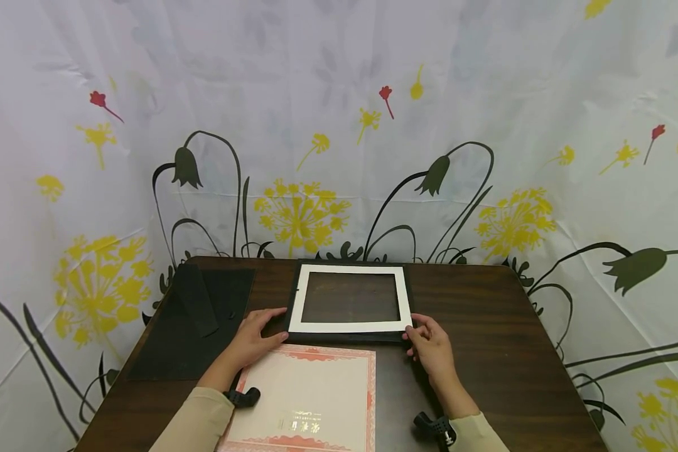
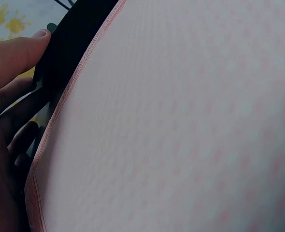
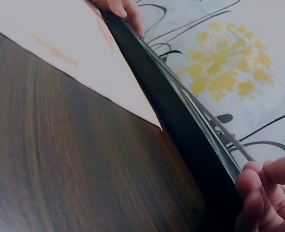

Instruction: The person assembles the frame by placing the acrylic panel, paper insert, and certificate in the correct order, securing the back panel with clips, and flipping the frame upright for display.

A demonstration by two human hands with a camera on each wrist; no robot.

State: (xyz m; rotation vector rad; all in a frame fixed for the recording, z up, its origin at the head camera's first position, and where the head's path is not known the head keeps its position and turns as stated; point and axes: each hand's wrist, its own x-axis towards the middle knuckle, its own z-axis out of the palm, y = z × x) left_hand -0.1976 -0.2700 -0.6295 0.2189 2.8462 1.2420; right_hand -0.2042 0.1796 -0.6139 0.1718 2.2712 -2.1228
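A black picture frame [image 1: 333, 338] lies face down or up near the table's far edge, with a white mat border [image 1: 350, 327] on it. My left hand [image 1: 254, 339] holds the frame's near left corner, thumb at the near side and fingers along the left side. At the near right corner my right hand [image 1: 432, 351] pinches the mat's edge. In the right wrist view, thin layers [image 3: 207, 121] stand slightly raised from the frame there, between the thumb and fingers [image 3: 251, 181]. A cream certificate sheet [image 1: 305, 389] with a pink border lies just in front of the frame, beneath the left wrist.
A black backing board [image 1: 164, 345] with a stand leg [image 1: 199, 301] lies at the table's left side. The dark wooden table [image 1: 520, 376] extends to the right. A floral curtain [image 1: 339, 125] hangs behind the far edge. Both wrists carry black camera mounts.
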